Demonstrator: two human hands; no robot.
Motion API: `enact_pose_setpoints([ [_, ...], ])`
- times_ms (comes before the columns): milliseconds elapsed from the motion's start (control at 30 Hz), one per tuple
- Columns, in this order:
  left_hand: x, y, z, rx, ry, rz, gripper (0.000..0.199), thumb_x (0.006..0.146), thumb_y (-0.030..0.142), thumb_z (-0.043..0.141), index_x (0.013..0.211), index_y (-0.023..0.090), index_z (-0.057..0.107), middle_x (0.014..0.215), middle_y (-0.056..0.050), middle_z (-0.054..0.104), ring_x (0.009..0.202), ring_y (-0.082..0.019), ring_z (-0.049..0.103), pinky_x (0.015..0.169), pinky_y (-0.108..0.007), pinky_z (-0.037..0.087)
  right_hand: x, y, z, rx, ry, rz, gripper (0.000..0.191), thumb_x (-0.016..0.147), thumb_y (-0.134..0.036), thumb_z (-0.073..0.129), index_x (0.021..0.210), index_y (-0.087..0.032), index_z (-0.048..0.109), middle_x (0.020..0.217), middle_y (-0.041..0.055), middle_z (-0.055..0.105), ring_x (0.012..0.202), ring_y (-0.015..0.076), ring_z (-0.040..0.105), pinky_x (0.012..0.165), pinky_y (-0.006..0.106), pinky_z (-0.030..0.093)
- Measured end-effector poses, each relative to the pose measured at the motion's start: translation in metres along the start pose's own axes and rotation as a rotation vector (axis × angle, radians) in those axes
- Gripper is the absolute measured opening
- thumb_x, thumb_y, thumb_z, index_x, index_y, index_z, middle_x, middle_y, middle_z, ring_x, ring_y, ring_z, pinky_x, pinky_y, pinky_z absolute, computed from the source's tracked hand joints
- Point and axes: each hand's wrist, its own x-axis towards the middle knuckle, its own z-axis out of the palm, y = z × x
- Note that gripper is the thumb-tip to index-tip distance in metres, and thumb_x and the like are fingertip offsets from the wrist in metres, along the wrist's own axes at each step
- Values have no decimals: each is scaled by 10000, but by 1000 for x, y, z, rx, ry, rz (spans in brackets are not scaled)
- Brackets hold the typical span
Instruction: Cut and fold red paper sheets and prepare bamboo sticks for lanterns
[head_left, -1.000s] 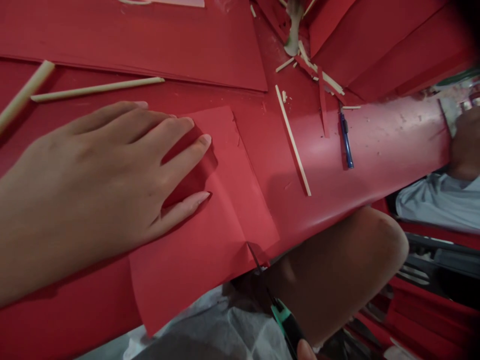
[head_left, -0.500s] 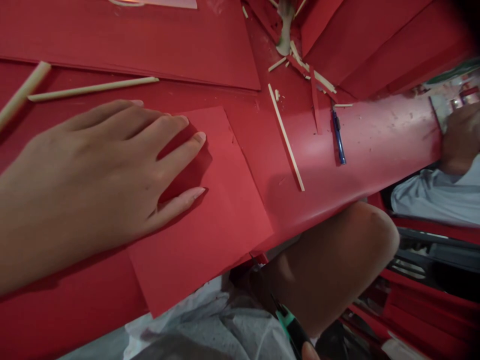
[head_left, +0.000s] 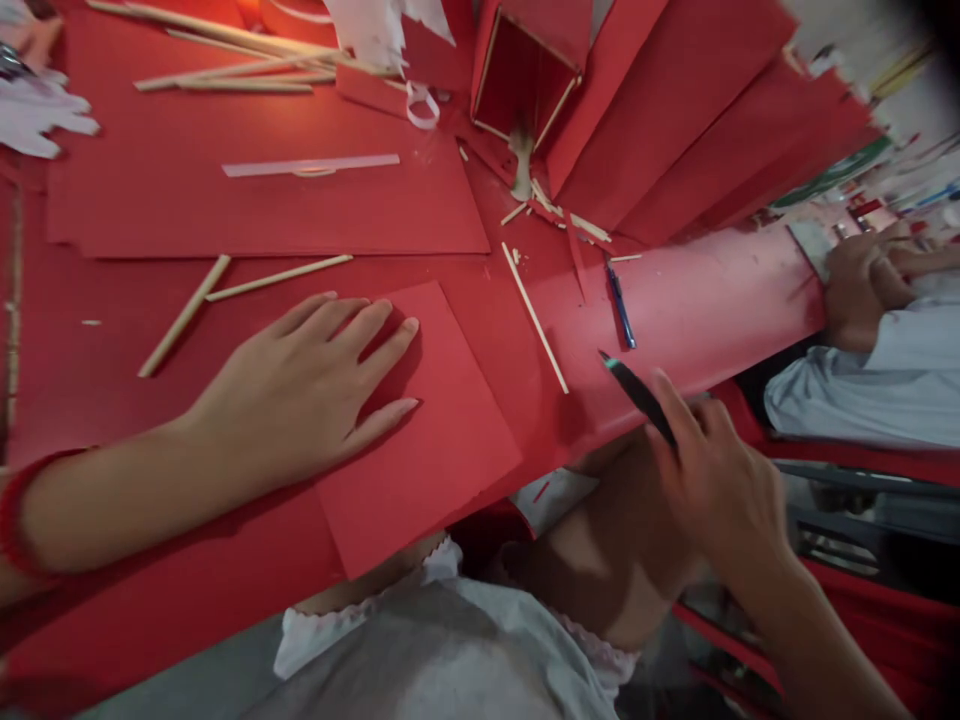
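Observation:
My left hand lies palm down with fingers spread. Its fingers press on a red sheet of card, whose near corner sticks out past the table edge. In my right hand is a slim black and green utility knife, held just over the table edge at the right. The knife's dark tip points up and left, apart from the card. A thin wooden stick lies between the card and the knife. Behind the tip rests a blue pen.
Larger red sheets are stacked at the back left, with several wooden sticks on top. A red open box and upright red panels stand behind. Another person's hands are at the far right.
My right hand has come up from the lower edge with the utility knife, to table height. My left hand keeps its place on the card. The view has shifted and shows more of the table.

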Motion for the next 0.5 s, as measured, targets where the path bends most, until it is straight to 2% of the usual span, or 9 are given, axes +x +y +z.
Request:
enact_pose_setpoints([
  [100, 0, 0, 1, 100, -14, 23, 672, 984, 585, 322, 1473, 156, 492, 1387, -184, 562, 1256, -389, 522, 1153, -587, 347, 54, 1, 15, -33, -19, -49, 540, 1002, -327, 469, 1524, -190, 468, 1030, 164, 641, 817, 292, 659, 594, 351, 491],
  [167, -1, 1, 1, 156, -29, 20, 675, 989, 591, 314, 1455, 144, 511, 1391, -190, 565, 1251, -375, 527, 1155, -573, 346, 75, -10, 18, 54, 52, -101, 497, 1003, -330, 485, 1458, -139, 537, 1112, 202, 641, 986, 346, 645, 744, 441, 537],
  [233, -1, 1, 0, 166, -33, 8, 671, 987, 601, 324, 1445, 156, 528, 1404, -184, 565, 1258, -368, 526, 1161, -565, 339, 85, -33, 15, 261, 178, -140, 452, 1004, -330, 493, 1395, -123, 581, 1196, 212, 641, 1113, 354, 615, 908, 507, 522],
  [300, -1, 1, -1, 144, -27, 4, 675, 986, 605, 337, 1437, 147, 542, 1416, -193, 559, 1262, -375, 522, 1160, -573, 334, 91, -66, 6, 546, 248, -180, 395, 1000, -324, 504, 1332, -137, 610, 1237, 189, 651, 1173, 314, 607, 1012, 484, 492],
  [367, -2, 2, -3, 109, -22, 0, 668, 986, 596, 359, 1431, 137, 551, 1418, -202, 558, 1258, -379, 523, 1153, -579, 337, 94, -103, -7, 735, 83, -255, 410, 955, -329, 589, 1309, -124, 604, 1255, 187, 659, 1176, 296, 628, 1014, 445, 500],
  [433, -2, 3, -6, 95, -21, -4, 663, 984, 591, 378, 1428, 132, 557, 1410, -208, 563, 1244, -380, 531, 1146, -581, 341, 98, -135, -19, 760, -112, -174, 552, 876, -335, 706, 1348, -92, 554, 1237, 204, 661, 1066, 304, 673, 913, 437, 531],
  [500, -1, 5, -7, 109, -28, -4, 665, 985, 590, 381, 1432, 129, 553, 1411, -209, 561, 1239, -381, 534, 1139, -578, 347, 105, -154, -28, 741, -205, -73, 535, 837, -333, 751, 1281, -92, 577, 1149, 196, 687, 975, 298, 685, 815, 402, 521],
])
